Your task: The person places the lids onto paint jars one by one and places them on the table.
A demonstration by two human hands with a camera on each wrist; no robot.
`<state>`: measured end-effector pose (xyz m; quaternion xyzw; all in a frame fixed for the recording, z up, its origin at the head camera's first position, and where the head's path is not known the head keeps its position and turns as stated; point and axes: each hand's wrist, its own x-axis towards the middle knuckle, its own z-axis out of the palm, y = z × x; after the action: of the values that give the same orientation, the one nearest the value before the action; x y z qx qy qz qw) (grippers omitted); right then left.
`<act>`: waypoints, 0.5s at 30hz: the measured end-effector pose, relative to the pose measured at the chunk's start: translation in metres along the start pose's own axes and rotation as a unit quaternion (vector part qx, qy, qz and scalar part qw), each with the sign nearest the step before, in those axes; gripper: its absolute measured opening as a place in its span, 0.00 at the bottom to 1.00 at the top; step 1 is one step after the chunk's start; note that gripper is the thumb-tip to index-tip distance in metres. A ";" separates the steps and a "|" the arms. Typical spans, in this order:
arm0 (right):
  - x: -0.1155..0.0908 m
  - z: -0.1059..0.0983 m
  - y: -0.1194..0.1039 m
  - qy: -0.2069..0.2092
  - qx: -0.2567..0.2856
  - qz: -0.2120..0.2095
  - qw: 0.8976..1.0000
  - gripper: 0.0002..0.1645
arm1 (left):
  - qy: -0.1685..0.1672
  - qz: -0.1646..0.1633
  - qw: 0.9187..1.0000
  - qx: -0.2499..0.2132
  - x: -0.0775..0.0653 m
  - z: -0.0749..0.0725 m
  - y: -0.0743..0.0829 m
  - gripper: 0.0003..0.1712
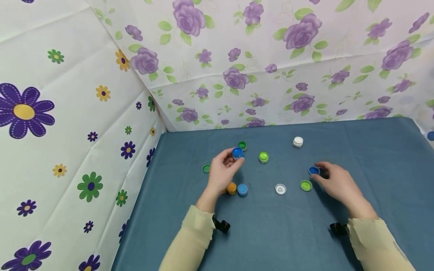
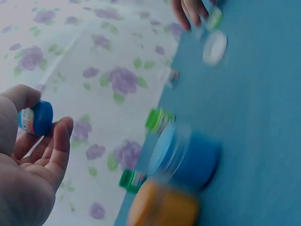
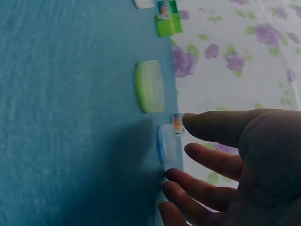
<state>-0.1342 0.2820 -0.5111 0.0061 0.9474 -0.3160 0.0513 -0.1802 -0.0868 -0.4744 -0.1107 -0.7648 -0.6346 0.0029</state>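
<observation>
My left hand (image 1: 222,171) pinches a small open jar of blue paint (image 1: 237,153) between thumb and fingers, above the table. In the left wrist view the blue jar (image 2: 42,117) tilts sideways in that hand, its label partly covered. On the right, my right hand (image 1: 339,184) hovers by a blue lid (image 1: 314,171) lying on the cloth with its inside up. The right wrist view shows the thumb and fingers (image 3: 207,188) spread apart, not closed on the blue lid (image 3: 165,143). A light green lid (image 1: 306,185) lies just nearer me.
Around the hands stand a light green jar (image 1: 263,157), a dark green jar (image 1: 242,145), a white jar (image 1: 298,142), an orange jar (image 1: 232,188) and a light blue jar (image 1: 242,190). A white lid (image 1: 280,189) and a dark green lid (image 1: 206,168) lie on the blue cloth (image 1: 257,233).
</observation>
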 end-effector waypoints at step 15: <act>0.009 0.011 -0.001 0.034 -0.040 0.011 0.999 0.28 | -0.036 0.052 0.993 -0.099 -0.043 0.032 -0.004 0.28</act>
<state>-0.1419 0.2740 -0.5201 0.0250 0.9603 -0.2769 0.0232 -0.1345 -0.0631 -0.4908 -0.1731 -0.6914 -0.7014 -0.0030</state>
